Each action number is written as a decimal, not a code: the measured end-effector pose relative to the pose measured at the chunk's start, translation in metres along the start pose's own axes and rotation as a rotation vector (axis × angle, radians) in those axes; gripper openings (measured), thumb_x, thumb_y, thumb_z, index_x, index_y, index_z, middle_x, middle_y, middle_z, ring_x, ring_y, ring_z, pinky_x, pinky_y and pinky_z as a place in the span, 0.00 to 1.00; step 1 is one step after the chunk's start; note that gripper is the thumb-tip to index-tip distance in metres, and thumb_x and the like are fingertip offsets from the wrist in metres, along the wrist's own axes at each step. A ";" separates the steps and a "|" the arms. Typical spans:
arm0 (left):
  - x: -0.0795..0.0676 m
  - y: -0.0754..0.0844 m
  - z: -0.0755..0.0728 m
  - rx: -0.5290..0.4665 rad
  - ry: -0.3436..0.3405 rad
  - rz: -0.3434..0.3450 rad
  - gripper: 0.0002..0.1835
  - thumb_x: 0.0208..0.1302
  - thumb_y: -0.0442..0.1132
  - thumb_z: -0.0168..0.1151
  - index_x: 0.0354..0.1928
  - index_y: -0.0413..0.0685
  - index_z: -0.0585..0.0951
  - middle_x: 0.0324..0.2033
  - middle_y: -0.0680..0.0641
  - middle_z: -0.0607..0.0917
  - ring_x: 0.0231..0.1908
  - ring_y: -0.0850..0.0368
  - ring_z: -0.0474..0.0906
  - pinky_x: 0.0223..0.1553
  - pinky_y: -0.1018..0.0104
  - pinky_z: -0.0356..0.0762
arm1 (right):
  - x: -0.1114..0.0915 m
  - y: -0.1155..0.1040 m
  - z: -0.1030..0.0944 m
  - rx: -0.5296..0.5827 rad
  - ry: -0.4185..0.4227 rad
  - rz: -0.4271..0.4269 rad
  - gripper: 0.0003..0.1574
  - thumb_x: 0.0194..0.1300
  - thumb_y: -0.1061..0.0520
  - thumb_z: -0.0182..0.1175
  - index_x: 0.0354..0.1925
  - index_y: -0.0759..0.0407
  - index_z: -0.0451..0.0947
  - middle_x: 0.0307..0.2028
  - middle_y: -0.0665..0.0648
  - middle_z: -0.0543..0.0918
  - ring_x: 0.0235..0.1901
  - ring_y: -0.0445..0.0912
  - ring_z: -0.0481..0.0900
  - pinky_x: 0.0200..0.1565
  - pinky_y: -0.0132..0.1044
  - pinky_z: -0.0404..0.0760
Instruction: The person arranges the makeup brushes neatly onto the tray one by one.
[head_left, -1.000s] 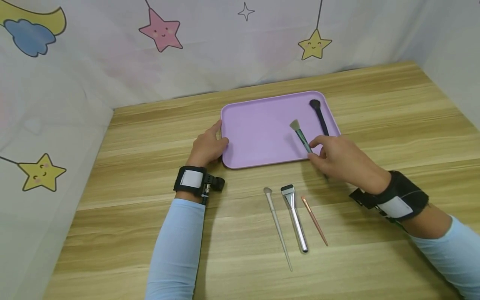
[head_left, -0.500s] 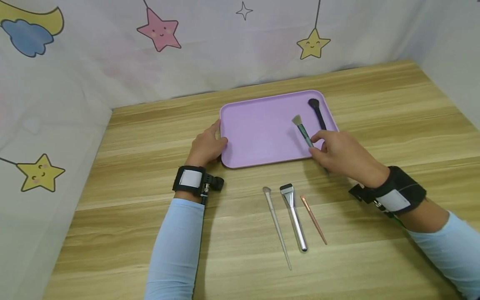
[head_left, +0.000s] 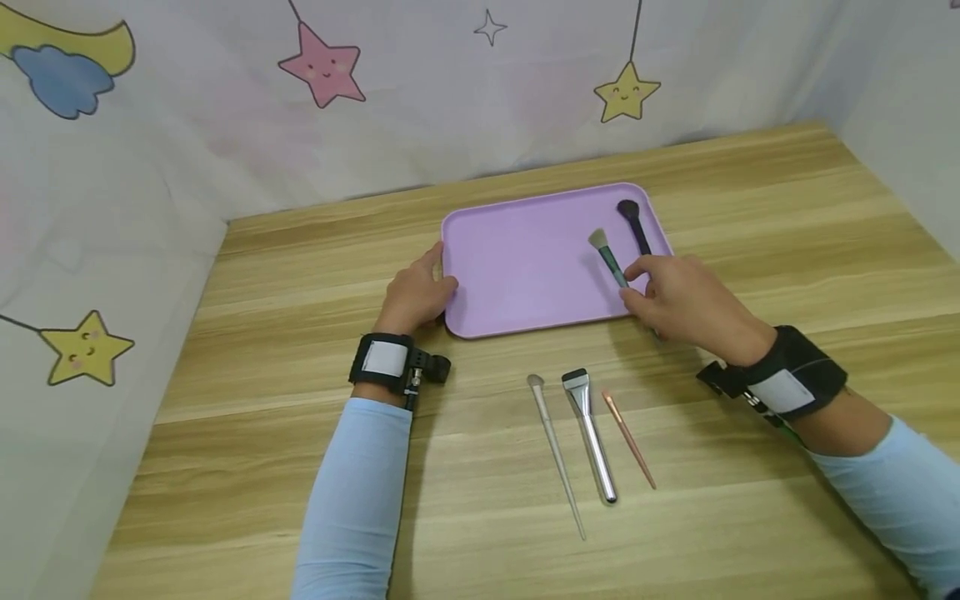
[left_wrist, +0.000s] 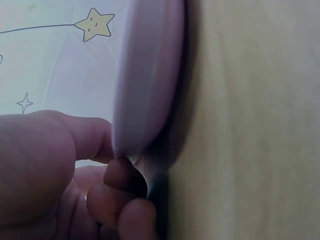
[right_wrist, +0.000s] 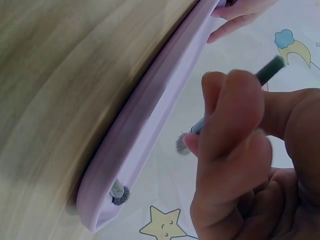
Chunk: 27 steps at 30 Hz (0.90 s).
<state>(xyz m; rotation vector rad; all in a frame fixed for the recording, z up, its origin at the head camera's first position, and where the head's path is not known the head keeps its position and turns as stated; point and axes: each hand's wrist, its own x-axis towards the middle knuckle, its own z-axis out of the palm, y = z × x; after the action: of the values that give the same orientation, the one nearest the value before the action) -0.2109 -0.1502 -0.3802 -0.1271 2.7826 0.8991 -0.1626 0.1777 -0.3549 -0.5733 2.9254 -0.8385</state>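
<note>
My left hand (head_left: 417, 293) grips the left rim of a lilac tray (head_left: 517, 267); in the left wrist view, thumb and fingers (left_wrist: 122, 172) pinch the tray's edge. My right hand (head_left: 678, 298) is over the tray's front right corner and pinches a green-handled makeup brush (head_left: 611, 263). Its pale bristles point away and slightly left, over the tray. In the right wrist view the handle's end (right_wrist: 271, 70) sticks out past the fingers. A black makeup brush (head_left: 633, 225) lies along the tray's right side, its lower handle hidden behind my right hand.
In front of the tray on the wooden table (head_left: 285, 400) lie three brushes: a thin pale one (head_left: 553, 446), a wide flat silver one (head_left: 591, 437) and a slim copper-coloured one (head_left: 628, 439). A cloth printed with stars (head_left: 326, 67) hangs behind the table.
My right hand has shifted slightly away from me and to the right, carrying the green-handled brush nearer the black one. My left hand and the tray have stayed put.
</note>
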 end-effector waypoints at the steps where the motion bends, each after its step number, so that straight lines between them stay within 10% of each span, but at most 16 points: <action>1: 0.000 0.000 0.000 0.000 -0.001 -0.001 0.36 0.62 0.47 0.47 0.72 0.62 0.51 0.38 0.43 0.78 0.13 0.55 0.72 0.14 0.66 0.68 | 0.001 0.001 0.000 0.007 -0.006 0.006 0.18 0.61 0.56 0.57 0.45 0.68 0.75 0.13 0.52 0.74 0.09 0.41 0.69 0.10 0.36 0.66; 27: -0.001 0.000 -0.002 -0.021 0.010 0.000 0.35 0.61 0.47 0.48 0.72 0.61 0.53 0.36 0.43 0.79 0.14 0.53 0.73 0.13 0.66 0.69 | 0.016 0.013 0.002 0.051 -0.041 0.059 0.17 0.62 0.56 0.55 0.43 0.67 0.75 0.09 0.53 0.72 0.08 0.45 0.69 0.09 0.33 0.58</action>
<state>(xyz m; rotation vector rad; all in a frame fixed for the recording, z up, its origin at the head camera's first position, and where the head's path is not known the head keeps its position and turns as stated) -0.2100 -0.1513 -0.3779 -0.1352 2.7832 0.9299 -0.1814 0.1810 -0.3625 -0.4926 2.8595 -0.8813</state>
